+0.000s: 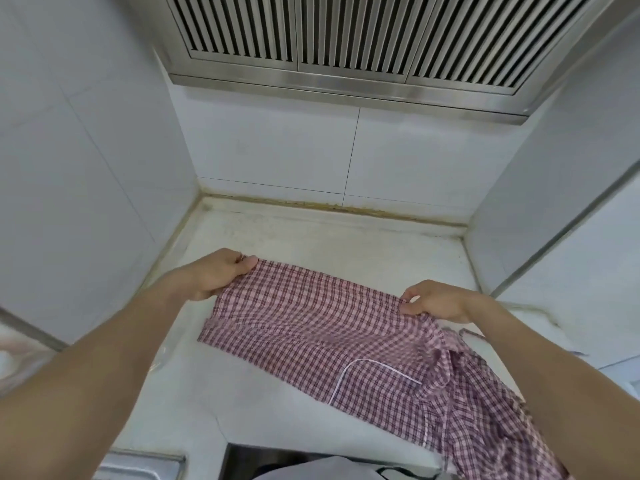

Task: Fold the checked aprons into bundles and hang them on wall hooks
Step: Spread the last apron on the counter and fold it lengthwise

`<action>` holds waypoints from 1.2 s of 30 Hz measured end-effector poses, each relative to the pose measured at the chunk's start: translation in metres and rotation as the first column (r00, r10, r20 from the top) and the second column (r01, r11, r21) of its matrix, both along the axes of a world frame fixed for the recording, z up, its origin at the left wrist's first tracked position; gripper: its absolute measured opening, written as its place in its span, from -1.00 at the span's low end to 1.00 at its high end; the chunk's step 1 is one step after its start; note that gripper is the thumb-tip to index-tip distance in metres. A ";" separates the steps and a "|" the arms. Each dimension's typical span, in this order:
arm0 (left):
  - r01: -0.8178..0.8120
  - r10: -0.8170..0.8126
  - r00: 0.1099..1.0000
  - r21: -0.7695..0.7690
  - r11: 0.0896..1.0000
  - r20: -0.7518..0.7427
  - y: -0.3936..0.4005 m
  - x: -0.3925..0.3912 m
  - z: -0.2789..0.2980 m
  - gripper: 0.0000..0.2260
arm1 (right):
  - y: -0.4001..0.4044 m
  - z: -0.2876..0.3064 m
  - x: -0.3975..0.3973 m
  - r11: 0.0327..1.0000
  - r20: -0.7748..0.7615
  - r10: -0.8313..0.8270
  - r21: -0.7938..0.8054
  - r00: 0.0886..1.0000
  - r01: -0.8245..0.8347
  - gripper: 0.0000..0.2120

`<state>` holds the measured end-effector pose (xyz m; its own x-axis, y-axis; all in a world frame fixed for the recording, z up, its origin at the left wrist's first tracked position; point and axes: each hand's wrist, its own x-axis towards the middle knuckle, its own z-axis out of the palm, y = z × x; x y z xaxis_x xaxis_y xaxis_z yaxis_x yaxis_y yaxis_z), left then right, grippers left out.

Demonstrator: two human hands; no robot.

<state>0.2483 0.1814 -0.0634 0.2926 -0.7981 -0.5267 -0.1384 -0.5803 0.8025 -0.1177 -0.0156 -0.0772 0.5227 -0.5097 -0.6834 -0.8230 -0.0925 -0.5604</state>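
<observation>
The white stone tabletop [311, 237] carries the red-and-white checked cotton apron [311, 334], spread flat, its right part hanging off. The left hand [211, 271] and right hand [429, 301] each pinch its far edge. Folding is at the beginning, I think; next, bring this edge toward the body.

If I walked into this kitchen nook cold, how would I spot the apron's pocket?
Look below the steel vent hood to the white counter, where two hands stretch a red-and-white checked apron. On its near right part a thin white piping line curves round the pocket, the only plain line on the checks.
</observation>
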 end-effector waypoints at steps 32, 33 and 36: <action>-0.174 0.171 0.984 0.439 0.882 0.046 0.052 -0.011 -0.143 -0.65 | -0.037 -0.124 0.051 0.955 -0.345 0.215 -0.124 0.914 -0.271 -0.62; -0.148 0.098 0.987 0.465 0.873 0.131 0.052 -0.012 -0.142 -0.61 | -0.037 -0.126 0.053 0.958 -0.309 0.152 -0.188 0.939 -0.216 -0.66; -0.220 -0.032 0.879 0.463 0.859 0.476 0.050 -0.020 -0.143 -0.62 | -0.034 -0.135 0.060 0.922 -0.253 0.065 -0.356 0.965 -0.156 -0.72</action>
<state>0.2279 0.2315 -0.2060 0.6557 -0.4253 -0.6238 -0.3342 -0.9044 0.2653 -0.0581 -0.0495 -0.2124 0.4405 -0.6970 -0.5658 -0.8976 -0.3537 -0.2632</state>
